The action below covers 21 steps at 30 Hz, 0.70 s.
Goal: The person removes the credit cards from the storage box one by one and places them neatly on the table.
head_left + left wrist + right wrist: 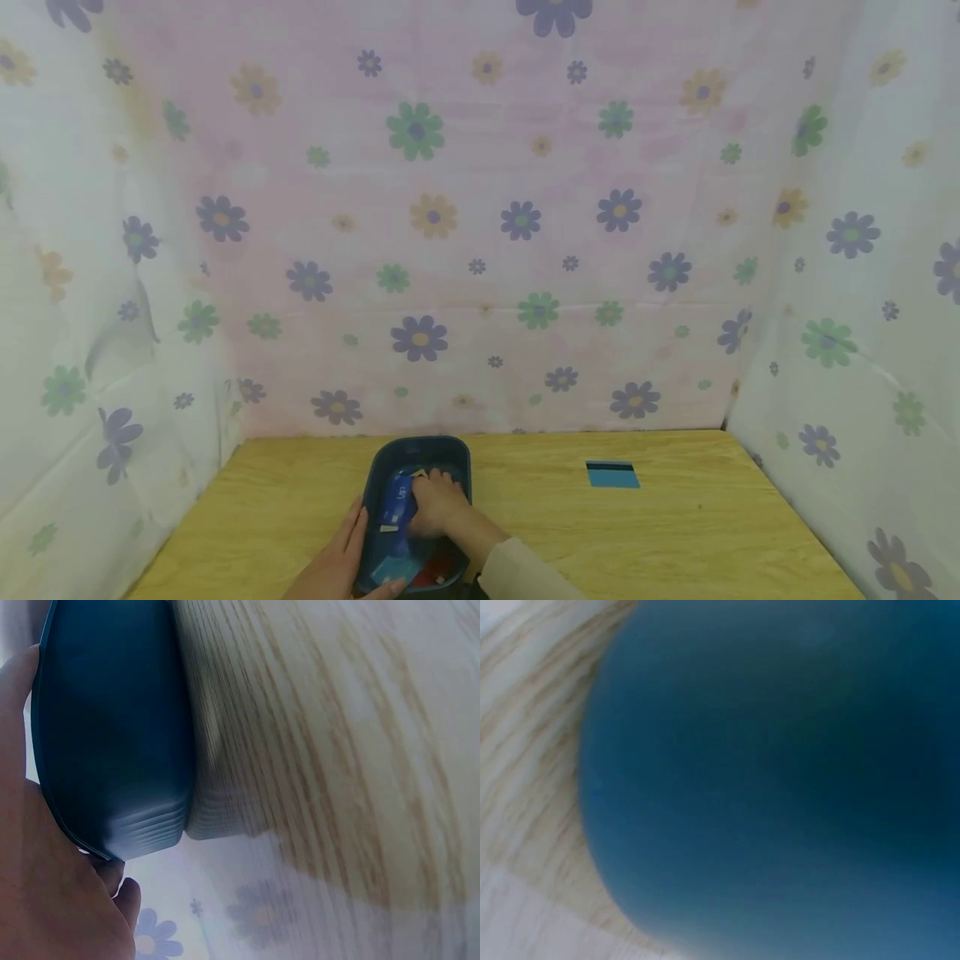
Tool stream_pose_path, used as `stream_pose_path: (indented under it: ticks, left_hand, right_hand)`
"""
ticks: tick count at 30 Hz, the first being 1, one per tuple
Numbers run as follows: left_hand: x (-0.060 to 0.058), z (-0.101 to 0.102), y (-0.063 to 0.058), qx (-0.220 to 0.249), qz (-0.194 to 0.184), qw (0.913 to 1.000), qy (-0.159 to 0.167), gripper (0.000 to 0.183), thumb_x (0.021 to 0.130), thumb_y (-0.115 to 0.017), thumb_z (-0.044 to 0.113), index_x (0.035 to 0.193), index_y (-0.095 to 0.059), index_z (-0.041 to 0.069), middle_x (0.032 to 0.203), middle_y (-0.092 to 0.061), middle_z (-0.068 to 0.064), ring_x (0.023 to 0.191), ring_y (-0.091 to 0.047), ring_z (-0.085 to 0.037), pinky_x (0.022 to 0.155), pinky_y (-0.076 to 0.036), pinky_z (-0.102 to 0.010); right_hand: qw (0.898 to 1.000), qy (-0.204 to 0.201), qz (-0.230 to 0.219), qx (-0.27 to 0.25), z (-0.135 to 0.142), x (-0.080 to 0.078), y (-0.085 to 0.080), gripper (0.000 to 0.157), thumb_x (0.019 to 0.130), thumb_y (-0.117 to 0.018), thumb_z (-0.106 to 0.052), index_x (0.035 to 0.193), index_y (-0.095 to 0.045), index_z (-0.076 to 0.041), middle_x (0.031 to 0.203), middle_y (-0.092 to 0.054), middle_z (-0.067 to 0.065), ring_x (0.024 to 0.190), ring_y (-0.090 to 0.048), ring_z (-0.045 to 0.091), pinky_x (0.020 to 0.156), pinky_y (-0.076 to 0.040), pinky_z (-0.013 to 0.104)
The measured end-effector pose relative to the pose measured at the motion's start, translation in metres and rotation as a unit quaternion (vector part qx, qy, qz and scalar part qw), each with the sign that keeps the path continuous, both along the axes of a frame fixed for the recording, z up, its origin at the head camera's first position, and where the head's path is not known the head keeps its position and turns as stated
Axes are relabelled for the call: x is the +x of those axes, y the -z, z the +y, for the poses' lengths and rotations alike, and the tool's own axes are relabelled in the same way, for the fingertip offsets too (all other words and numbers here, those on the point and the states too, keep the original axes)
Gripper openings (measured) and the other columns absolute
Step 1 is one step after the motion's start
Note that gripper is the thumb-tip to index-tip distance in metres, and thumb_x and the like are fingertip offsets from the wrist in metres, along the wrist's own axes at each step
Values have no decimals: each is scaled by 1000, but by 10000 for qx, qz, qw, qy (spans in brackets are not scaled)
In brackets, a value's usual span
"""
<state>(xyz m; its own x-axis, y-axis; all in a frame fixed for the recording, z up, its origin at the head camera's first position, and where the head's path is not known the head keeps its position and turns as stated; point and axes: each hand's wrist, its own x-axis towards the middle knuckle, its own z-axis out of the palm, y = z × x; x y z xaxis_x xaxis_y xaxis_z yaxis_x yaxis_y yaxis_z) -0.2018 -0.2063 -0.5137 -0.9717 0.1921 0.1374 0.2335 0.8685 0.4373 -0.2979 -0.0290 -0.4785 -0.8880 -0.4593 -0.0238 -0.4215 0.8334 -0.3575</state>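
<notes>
On the left of the bin (420, 451), the left grip (334, 558) is holding the rim, thumb showing at the near end. Inside, a blue card (397, 500) is lying just left of the right grip (437, 504), whose forearm (480, 535) is slanting in from near right; whether it is pinching anything, one cannot tell. Farther right, a striped card (613, 477) is lying on the table (540, 483).
</notes>
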Motion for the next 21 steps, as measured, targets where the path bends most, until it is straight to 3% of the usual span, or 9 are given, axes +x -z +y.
stream_pose_path:
  ticks: [7, 9, 15, 21]
  left_hand:
    - [0, 1, 1, -12, 124, 9999, -29, 118, 81, -72, 70, 154, -30, -13, 163, -24, -30, 126, -55, -49, 86, -57, -57]
    - [0, 2, 1, 4, 84, 10000, -41, 119, 80, -72, 70, 154, -29, -13, 163, -24, -31, 126, -55, -50, 86, -57, -57]
    - [-1, 1, -1, 103, -63, 9999, -31, 119, 81, -73, 69, 155, -27, -13, 163, -22, -32, 126, -54, -51, 86, -57, -59]
    - [0, -1, -1, 109, -186, 9998, -39, 119, 82, -72, 69, 157, -24, -11, 164, -21, -31, 122, -58, -49, 83, -59, -57]
  right_hand:
    - [9948, -417, -643, -672, 7, -2, -5, 21, 77, -83, -11, 88, -65, -7, 81, -62, 0, 76, -58, 14, 71, -52, 28]
    - [9927, -521, -805, -729, 8, -3, -8, 20, 78, -82, -9, 91, -67, -5, 83, -66, 1, 76, -60, 12, 71, -53, 25]
    - [9907, -814, -946, -541, 12, -4, -19, 31, 84, -79, -12, 114, -72, -5, 109, -72, 4, 101, -67, 14, 86, -55, 25]
    - [9871, -1060, -876, -821, 21, 0, -28, 30, 84, -81, -12, 112, -70, -12, 104, -68, -3, 95, -63, 10, 82, -53, 26]
